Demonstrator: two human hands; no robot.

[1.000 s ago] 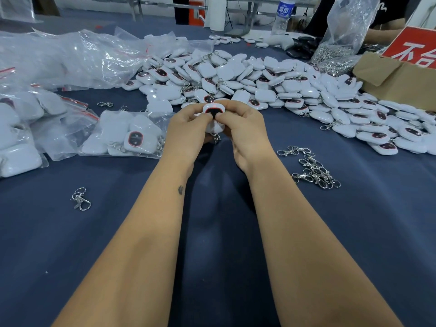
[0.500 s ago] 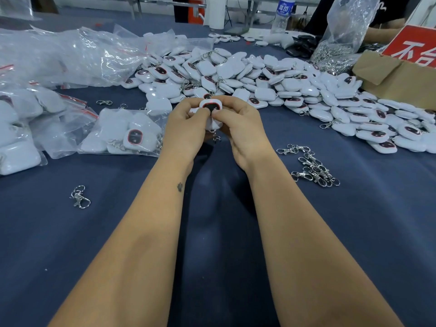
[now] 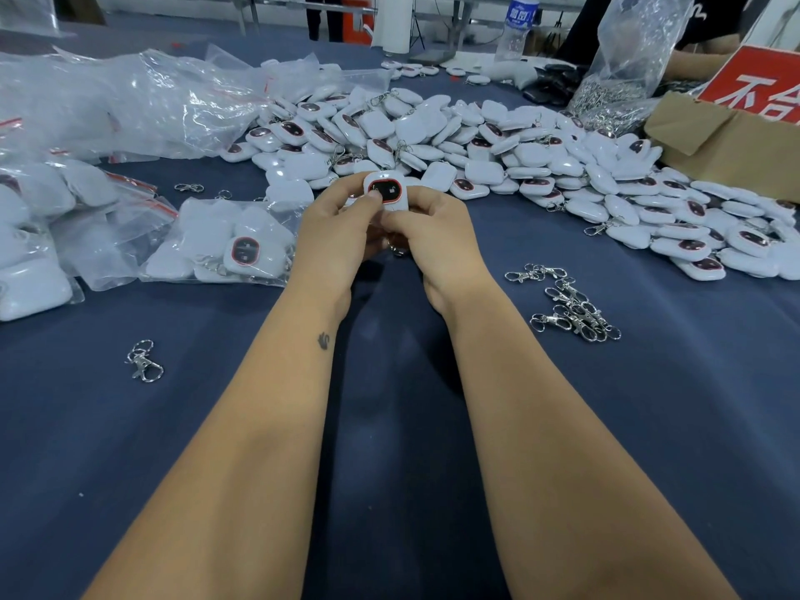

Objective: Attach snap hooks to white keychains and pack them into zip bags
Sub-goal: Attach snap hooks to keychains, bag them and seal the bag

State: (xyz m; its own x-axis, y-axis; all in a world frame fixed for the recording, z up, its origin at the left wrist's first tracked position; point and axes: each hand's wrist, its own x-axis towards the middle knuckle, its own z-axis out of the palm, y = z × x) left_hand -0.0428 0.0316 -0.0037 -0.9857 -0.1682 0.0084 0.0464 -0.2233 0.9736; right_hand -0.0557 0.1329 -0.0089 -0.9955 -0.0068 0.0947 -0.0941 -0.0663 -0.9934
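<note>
While both forearms reach forward over the blue table (image 3: pixel 649 426), the left hand (image 3: pixel 335 236) and right hand (image 3: pixel 433 236) meet at centre and together hold one white keychain (image 3: pixel 386 190), lifted off the cloth just in front of the big pile. Left grip: fingers curled round the keychain's left side, thumb tip pressing on its dark, red-rimmed oval face. Right grip: fingers curled and clamped on the keychain's lower right edge. A bit of metal ring (image 3: pixel 397 249) shows below the hands; whether it is already attached, cannot tell.

Loose snap hooks (image 3: pixel 571 303) lie in a small cluster on the table to the right of the right wrist. One single snap hook (image 3: pixel 145 361) lies apart, left of the left forearm. Two more small hooks (image 3: pixel 189 187) sit near the bags at upper left.

Pile of white keychains (image 3: pixel 519 149) spreads across the far table from centre to right edge, some face up, some with rings.

A filled zip bag (image 3: pixel 225 240) lies just left of the left hand, one keychain face showing through it. More filled bags (image 3: pixel 39 236) are stacked at the left edge; crumpled clear plastic (image 3: pixel 130 106) lies behind them.

Far right: cardboard box (image 3: pixel 727 145) with red sign (image 3: pixel 762 88), clear bag of metal hooks (image 3: pixel 627 75), water bottle (image 3: pixel 517 28).
</note>
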